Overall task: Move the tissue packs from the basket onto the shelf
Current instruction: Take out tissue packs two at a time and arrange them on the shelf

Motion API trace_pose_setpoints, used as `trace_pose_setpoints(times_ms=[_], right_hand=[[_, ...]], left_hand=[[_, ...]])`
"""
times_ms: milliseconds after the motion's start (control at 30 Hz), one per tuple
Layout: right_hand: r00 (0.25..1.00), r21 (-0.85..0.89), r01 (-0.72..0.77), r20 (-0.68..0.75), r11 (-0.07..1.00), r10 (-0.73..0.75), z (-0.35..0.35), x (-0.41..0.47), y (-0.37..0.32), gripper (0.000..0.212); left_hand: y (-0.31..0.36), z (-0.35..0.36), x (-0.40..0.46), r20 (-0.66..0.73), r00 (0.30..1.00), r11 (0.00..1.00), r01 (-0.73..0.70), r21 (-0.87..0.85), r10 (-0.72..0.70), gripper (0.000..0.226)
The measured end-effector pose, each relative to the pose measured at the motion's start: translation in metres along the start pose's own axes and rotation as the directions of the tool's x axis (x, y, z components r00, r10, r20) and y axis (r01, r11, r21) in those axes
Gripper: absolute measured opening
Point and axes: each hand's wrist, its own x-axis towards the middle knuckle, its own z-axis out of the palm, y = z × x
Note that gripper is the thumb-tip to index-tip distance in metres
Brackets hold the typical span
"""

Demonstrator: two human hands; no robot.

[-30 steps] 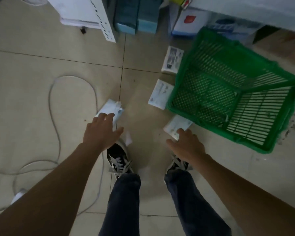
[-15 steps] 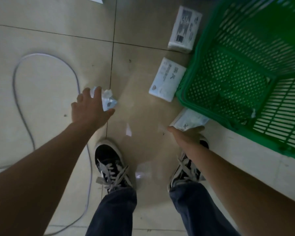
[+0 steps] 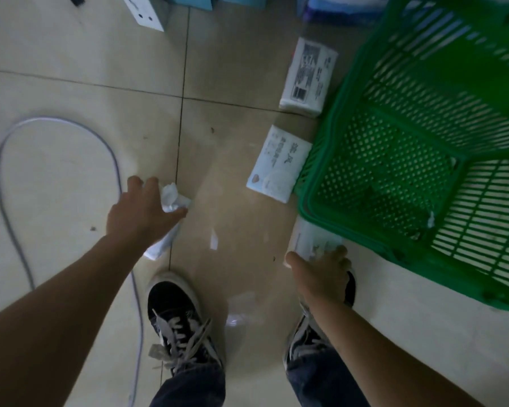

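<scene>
A green plastic basket [image 3: 321,201] lies tipped on the tiled floor at the right, with nothing in it. My left hand [image 3: 138,212] is shut on a white tissue pack [image 3: 171,198] just above the floor. My right hand [image 3: 321,274] grips another tissue pack [image 3: 312,242] beside the basket's near corner. Two more white packs lie on the floor left of the basket: one with print [image 3: 276,165] and one with a barcode [image 3: 309,77] farther back.
A grey cable [image 3: 3,148] loops over the floor at the left. My two black sneakers [image 3: 177,315] stand below the hands. A white shelf foot [image 3: 144,10] and blue boxes [image 3: 194,1] sit along the top edge.
The view has shifted slightly back. My left hand has tightened on its pack and lifted it a little. My right hand has closed on the pack by the basket corner.
</scene>
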Motion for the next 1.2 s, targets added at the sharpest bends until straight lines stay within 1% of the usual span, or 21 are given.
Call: trace_pose_setpoints(times_ms=[100, 200, 300, 400, 433, 500, 567, 633, 667, 733, 833, 900, 967, 1000, 1067, 1100, 1133, 1167, 1200], right_hand=[[0.994, -0.074, 0.106, 0.02, 0.992, -0.105, -0.009, -0.024, -0.008, 0.118], [0.982, -0.062, 0.181, 0.059, 0.982, -0.177, -0.021, -0.054, -0.025, 0.115], [0.958, -0.061, 0.266, 0.124, 0.962, -0.257, -0.037, -0.088, -0.048, 0.111], [0.926, 0.004, 0.338, 0.179, 0.941, -0.334, -0.06, -0.127, -0.073, 0.1], [0.915, 0.029, 0.354, 0.197, 0.935, -0.353, -0.068, -0.14, -0.082, 0.096], [0.898, 0.081, 0.373, 0.219, 0.924, -0.382, -0.087, -0.169, -0.099, 0.09], [0.885, 0.158, 0.394, 0.201, 0.905, -0.421, -0.108, -0.199, -0.116, 0.088], [0.872, 0.232, 0.423, 0.161, 0.876, -0.463, -0.132, -0.23, -0.134, 0.088], [0.865, 0.264, 0.432, 0.148, 0.862, -0.479, -0.146, -0.247, -0.142, 0.087], [0.851, 0.317, 0.455, 0.121, 0.832, -0.511, -0.177, -0.278, -0.157, 0.084], [0.822, 0.378, 0.492, 0.096, 0.784, -0.562, -0.237, -0.327, -0.176, 0.073], [0.798, 0.356, 0.542, 0.064, 0.761, -0.599, -0.283, -0.367, -0.188, 0.078], [0.794, 0.257, 0.581, 0.028, 0.772, -0.607, -0.329, -0.419, -0.201, 0.097], [0.786, 0.232, 0.608, -0.041, 0.759, -0.617, -0.348, -0.442, -0.206, 0.106], [0.764, 0.243, 0.644, -0.158, 0.725, -0.626, -0.377, -0.471, -0.208, 0.116], [0.746, 0.253, 0.665, -0.167, 0.703, -0.645, -0.403, -0.492, -0.214, 0.125], [0.731, 0.261, 0.675, -0.11, 0.69, -0.673, -0.432, -0.515, -0.218, 0.131], [0.713, 0.278, 0.682, -0.046, 0.676, -0.7, -0.459, -0.539, -0.221, 0.13], [0.698, 0.289, 0.693, -0.038, 0.661, -0.715, -0.486, -0.559, -0.223, 0.119]], left_hand=[[0.007, -0.01, -0.02, 0.007, 1.0, 0.995, -0.005, -0.1, 0.005, 0.081], [0.019, -0.029, -0.043, -0.002, 1.0, 0.982, -0.004, -0.188, 0.004, 0.081], [0.024, -0.057, -0.064, -0.004, 1.0, 0.978, -0.005, -0.209, 0.004, 0.076], [0.024, -0.094, -0.088, -0.038, 0.999, 0.973, -0.004, -0.229, -0.005, 0.064], [0.025, -0.108, -0.097, -0.054, 0.998, 0.968, 0.003, -0.25, -0.018, 0.065], [0.028, -0.141, -0.118, -0.092, 0.994, 0.95, 0.018, -0.313, -0.049, 0.074], [0.031, -0.177, -0.141, -0.125, 0.987, 0.906, 0.044, -0.421, -0.106, 0.087], [0.035, -0.212, -0.166, -0.122, 0.976, 0.844, 0.089, -0.53, -0.18, 0.097], [0.037, -0.229, -0.179, -0.107, 0.971, 0.812, 0.116, -0.572, -0.213, 0.098], [0.041, -0.264, -0.207, -0.064, 0.964, 0.753, 0.16, -0.638, -0.26, 0.093], [0.046, -0.327, -0.261, -0.051, 0.964, 0.656, 0.14, -0.742, -0.263, 0.098], [0.051, -0.374, -0.306, -0.043, 0.964, 0.606, 0.131, -0.785, -0.264, 0.095], [0.057, -0.425, -0.358, -0.043, 0.968, 0.561, 0.106, -0.821, -0.246, 0.09], [0.061, -0.451, -0.384, -0.041, 0.971, 0.55, 0.098, -0.829, -0.236, 0.087], [0.067, -0.493, -0.421, -0.071, 0.98, 0.553, 0.044, -0.832, -0.185, 0.089], [0.07, -0.517, -0.441, -0.104, 0.983, 0.541, -0.006, -0.841, -0.151, 0.089], [0.072, -0.54, -0.463, -0.117, 0.985, 0.515, -0.037, -0.856, -0.124, 0.082], [0.074, -0.561, -0.486, -0.143, 0.987, 0.471, -0.089, -0.877, -0.079, 0.072], [0.077, -0.58, -0.503, -0.169, 0.985, 0.429, -0.137, -0.893, -0.037, 0.068]])
